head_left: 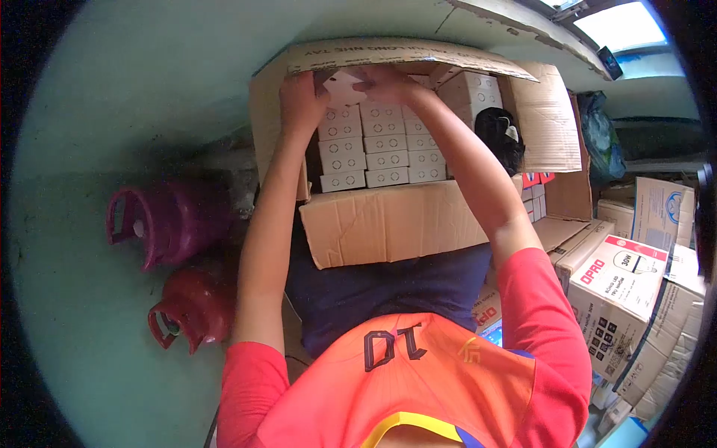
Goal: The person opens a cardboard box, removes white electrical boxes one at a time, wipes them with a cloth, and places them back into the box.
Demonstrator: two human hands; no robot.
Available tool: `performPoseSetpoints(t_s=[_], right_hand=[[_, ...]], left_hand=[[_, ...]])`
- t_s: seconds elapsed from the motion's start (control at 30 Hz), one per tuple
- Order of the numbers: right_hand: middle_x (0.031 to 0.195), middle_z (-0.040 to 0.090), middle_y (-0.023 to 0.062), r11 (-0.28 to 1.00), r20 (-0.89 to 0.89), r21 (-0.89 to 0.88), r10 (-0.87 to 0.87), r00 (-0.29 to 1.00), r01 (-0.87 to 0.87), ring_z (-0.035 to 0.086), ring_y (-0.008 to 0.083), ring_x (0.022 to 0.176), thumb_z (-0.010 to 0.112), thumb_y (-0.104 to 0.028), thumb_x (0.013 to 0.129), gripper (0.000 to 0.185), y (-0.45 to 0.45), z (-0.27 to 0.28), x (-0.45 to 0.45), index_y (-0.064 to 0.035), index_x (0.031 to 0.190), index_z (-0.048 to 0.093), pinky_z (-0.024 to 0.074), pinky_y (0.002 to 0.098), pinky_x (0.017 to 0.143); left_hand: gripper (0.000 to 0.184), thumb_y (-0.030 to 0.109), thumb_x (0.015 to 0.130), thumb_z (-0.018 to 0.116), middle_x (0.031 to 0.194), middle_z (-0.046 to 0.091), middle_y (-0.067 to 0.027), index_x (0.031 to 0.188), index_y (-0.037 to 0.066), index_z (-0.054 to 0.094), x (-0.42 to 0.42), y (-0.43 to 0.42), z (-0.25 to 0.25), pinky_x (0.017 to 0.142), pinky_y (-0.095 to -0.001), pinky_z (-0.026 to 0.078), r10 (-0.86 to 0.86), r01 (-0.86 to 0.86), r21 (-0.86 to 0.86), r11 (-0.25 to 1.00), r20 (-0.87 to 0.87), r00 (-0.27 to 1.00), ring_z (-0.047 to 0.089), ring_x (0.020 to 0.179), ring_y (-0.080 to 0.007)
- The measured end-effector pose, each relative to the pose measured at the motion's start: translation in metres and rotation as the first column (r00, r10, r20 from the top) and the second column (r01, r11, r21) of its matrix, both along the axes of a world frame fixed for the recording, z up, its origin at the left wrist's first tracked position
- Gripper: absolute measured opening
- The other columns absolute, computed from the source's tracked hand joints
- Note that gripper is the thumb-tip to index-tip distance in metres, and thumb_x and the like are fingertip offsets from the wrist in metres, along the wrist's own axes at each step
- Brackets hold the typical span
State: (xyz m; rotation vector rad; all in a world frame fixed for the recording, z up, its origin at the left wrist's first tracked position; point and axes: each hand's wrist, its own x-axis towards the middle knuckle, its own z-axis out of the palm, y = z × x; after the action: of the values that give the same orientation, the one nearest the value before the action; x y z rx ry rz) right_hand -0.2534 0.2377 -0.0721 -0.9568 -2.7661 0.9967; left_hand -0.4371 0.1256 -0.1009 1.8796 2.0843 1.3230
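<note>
An open cardboard box [396, 224] holds stacked white boxes [386, 142] with round marks on their sides. Under the raised back flap, at the far side of the box, my left hand [302, 101] and my right hand [385, 84] grip a white piece [345, 88] between them, one at each side. Its lower edge is close above the left stacks. The flap's shadow partly hides the fingers. A black plastic bag [499, 138] lies at the right inside the box.
Two gas cylinders, one purple [183, 220] and one red [198, 306], are at the left by the green wall [97, 358]. Cartons [612, 280] are piled at the right. A green plastic bag [601, 138] hangs behind them. A window [620, 26] is at the upper right.
</note>
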Motion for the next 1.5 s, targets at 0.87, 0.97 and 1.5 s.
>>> performPoseSetpoints(t_s=[0.87, 0.97, 1.5], right_hand=[[0.144, 0.056, 0.0223, 0.789, 0.042, 0.602, 0.119, 0.992, -0.120, 0.057, 0.0409, 0.129, 0.080, -0.012, 0.079, 0.069, -0.014, -0.080, -0.039, -0.0105, 0.143, 0.056, 0.0545, 0.0485, 0.101], [0.140, 0.059, 0.0208, 0.836, 0.157, 0.536, 0.039, 0.987, -0.118, 0.061, 0.0400, 0.123, 0.080, -0.017, 0.081, 0.055, -0.015, -0.103, -0.038, -0.0082, 0.132, 0.063, 0.0552, 0.0500, 0.099], [0.136, 0.059, 0.0170, 0.978, 0.301, 0.206, -0.053, 0.952, -0.011, 0.057, 0.0388, 0.126, 0.084, -0.049, 0.078, 0.072, -0.035, -0.098, -0.035, -0.0075, 0.132, 0.060, 0.0500, 0.0531, 0.104]], left_hand=[[0.025, 0.018, 0.091, 0.066, 0.105, 0.072, -0.0229, 0.109, 0.001, 0.070, 0.000, 0.004, 0.012, 0.084, -0.0508, 0.053, 0.011, -0.014, 0.017, 1.000, 0.155, 0.988, 0.067, 0.100, -0.0462], [0.025, 0.016, 0.090, 0.066, 0.103, 0.072, -0.0230, 0.110, 0.001, 0.070, 0.000, 0.004, 0.011, 0.081, -0.0506, 0.054, 0.015, -0.020, 0.039, 0.999, 0.137, 0.990, 0.068, 0.096, -0.0463], [0.024, 0.018, 0.089, 0.070, 0.101, 0.074, -0.0215, 0.105, 0.001, 0.071, -0.003, 0.007, 0.003, 0.081, -0.0509, 0.054, 0.033, -0.032, -0.011, 0.999, 0.117, 0.993, 0.068, 0.095, -0.0459]])
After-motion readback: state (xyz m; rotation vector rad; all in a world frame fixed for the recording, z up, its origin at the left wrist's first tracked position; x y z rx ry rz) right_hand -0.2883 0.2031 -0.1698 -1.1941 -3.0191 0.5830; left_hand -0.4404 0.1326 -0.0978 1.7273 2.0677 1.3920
